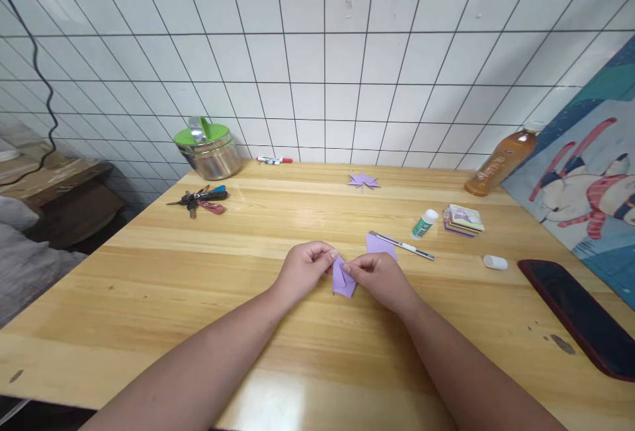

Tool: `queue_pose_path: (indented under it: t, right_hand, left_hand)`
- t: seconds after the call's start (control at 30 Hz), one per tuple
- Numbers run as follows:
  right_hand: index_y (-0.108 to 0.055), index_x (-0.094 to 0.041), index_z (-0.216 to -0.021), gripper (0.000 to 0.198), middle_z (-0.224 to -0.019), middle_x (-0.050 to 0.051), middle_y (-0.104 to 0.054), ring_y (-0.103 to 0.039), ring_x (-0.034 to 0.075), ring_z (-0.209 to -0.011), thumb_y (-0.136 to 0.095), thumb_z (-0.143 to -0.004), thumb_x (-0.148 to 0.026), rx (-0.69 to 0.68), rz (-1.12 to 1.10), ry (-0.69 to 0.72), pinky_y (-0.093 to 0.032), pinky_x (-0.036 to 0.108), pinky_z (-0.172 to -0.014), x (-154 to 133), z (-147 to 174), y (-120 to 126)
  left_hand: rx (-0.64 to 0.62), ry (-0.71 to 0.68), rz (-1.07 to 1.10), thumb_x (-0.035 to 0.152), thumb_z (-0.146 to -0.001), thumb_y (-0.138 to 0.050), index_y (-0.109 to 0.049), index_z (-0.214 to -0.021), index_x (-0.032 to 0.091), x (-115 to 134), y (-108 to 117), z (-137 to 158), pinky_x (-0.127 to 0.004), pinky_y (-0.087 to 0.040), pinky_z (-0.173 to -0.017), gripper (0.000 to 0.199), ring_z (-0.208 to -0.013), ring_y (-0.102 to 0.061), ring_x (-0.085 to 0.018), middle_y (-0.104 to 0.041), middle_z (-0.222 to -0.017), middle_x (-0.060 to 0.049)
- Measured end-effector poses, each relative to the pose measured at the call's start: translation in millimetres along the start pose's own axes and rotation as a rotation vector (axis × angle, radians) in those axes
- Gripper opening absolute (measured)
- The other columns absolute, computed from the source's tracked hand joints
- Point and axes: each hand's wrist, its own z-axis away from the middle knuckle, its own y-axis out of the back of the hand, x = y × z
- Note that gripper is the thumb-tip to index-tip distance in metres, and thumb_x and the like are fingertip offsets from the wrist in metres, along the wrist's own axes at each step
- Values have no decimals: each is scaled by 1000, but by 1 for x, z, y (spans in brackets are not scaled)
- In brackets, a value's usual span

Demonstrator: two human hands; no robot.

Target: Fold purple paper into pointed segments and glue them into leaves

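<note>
Between my two hands is a small folded piece of purple paper (342, 280), held just over the wooden table (198, 325). My left hand (308, 267) pinches its upper left corner between thumb and fingers. On the paper's right side, the fingertips of my right hand (380, 279) are closed on a folded edge. Just beyond my right hand lies a flat purple sheet (380, 246), with a slim metal craft knife (403, 245) resting across it. Farther back sits a purple paper leaf shape (364, 181).
A glue stick (424, 225), a paper stack (463, 219), a white cap (495, 262) and a phone (580, 315) lie to the right. A tea bottle (503, 161) stands behind them. Keys (198, 199), a green-lidded pot (211, 153) and a marker (274, 160) are at back left.
</note>
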Motion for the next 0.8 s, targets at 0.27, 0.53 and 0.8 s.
queue_pose_path:
  t: [0.27,0.53,0.8]
  right_hand:
    - [-72,-16,-64,29,-61,1,-68,-57,14,-57,-56,-74,-38,23,21,-4,-40,20,-51,2,0,-1]
    - [-68,-15,-62,28,-57,0,-63,-51,11,-52,-56,-74,-37,16,20,17,-36,20,-49,0,-1,-4]
    - [-68,-15,-63,30,-58,-1,-62,-51,11,-54,-55,-75,-40,6,-16,-2,-36,20,-52,-1,-1,-3]
  left_hand:
    - [-59,85,79,43,-72,-62,-66,-79,15,-3,-1,-1,-26,-48,-61,30,-63,-61,-16,-67,-71,-5]
    - [0,49,90,36,-69,-66,-64,-69,15,-6,-4,-2,-24,-45,-57,21,-56,-57,-13,-64,-61,-1]
    - [23,34,97,37,-72,-64,-64,-69,15,-8,-5,-4,-22,-43,-56,22,-56,-55,-12,-63,-62,-1]
